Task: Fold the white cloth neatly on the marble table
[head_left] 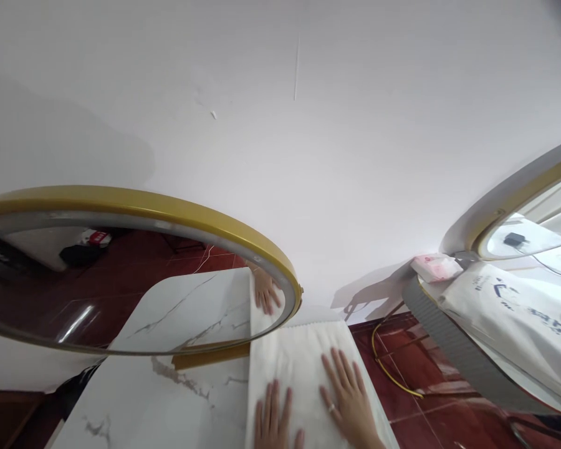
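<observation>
A white cloth [299, 355] with a zigzag-cut far edge lies along the right side of a white marble-patterned tabletop [168, 405]. My left hand [273, 421] rests flat on the cloth near the bottom of the view, fingers stretched out and partly cut off by the frame. To its right, my right hand [348, 396] is also laid flat on the cloth with its fingers spread; a ring shows on one finger. Faint wrinkles run through the fabric between and beyond the hands.
A large gold-rimmed mirror [135, 202] stands over the table's far left, reflecting the tabletop and a hand. At right, another table [477, 349] holds a printed white bag [518, 305] and a pink-white tissue pack [436, 267], below a second gold-rimmed mirror [533, 199]. Red tiles [402, 362] cover the floor.
</observation>
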Demonstrator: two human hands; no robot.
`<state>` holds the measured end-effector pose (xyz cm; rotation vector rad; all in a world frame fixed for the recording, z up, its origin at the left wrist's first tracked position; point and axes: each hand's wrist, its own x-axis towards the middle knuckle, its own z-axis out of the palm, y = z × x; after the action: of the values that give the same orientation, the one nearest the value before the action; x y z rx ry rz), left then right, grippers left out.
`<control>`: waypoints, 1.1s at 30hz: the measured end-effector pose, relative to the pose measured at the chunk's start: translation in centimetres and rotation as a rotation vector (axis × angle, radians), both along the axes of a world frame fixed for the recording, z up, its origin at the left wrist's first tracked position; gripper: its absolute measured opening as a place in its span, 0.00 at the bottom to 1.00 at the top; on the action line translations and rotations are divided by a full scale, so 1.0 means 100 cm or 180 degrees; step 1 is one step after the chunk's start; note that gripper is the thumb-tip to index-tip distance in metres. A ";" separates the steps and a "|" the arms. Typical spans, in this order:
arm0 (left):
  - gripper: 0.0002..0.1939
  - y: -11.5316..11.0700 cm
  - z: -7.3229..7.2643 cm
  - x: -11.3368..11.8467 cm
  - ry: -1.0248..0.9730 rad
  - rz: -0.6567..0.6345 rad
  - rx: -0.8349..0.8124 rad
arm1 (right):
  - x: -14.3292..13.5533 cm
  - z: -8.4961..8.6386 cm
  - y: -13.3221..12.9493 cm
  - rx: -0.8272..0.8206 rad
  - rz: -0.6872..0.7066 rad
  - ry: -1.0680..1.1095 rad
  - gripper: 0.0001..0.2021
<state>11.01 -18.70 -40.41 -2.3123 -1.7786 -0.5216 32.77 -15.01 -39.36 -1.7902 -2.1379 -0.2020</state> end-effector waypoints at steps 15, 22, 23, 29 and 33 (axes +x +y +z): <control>0.32 0.047 0.045 0.016 -0.0107 -0.0273 -0.0264 | 0.024 0.017 0.018 -0.0127 -0.0431 0.0135 0.30; 0.42 -0.059 0.009 -0.015 0.0006 -0.0011 0.0036 | -0.003 0.012 -0.093 0.0027 -0.0235 -0.0075 0.38; 0.42 -0.065 0.007 -0.017 0.0019 0.0033 0.0060 | -0.004 0.012 -0.098 0.0044 -0.0233 -0.0098 0.38; 0.36 -0.020 0.034 0.000 0.0084 -0.0240 -0.0015 | 0.010 0.010 -0.052 -0.0048 -0.0316 -0.0062 0.35; 0.32 0.034 0.044 0.022 -0.0026 -0.0350 0.0054 | 0.029 0.008 -0.002 -0.0228 -0.0516 -0.0049 0.32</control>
<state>13.17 -15.28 -36.05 -2.4101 -1.6510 -0.5615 35.62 -15.20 -38.60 -2.0107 -2.0347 -0.1815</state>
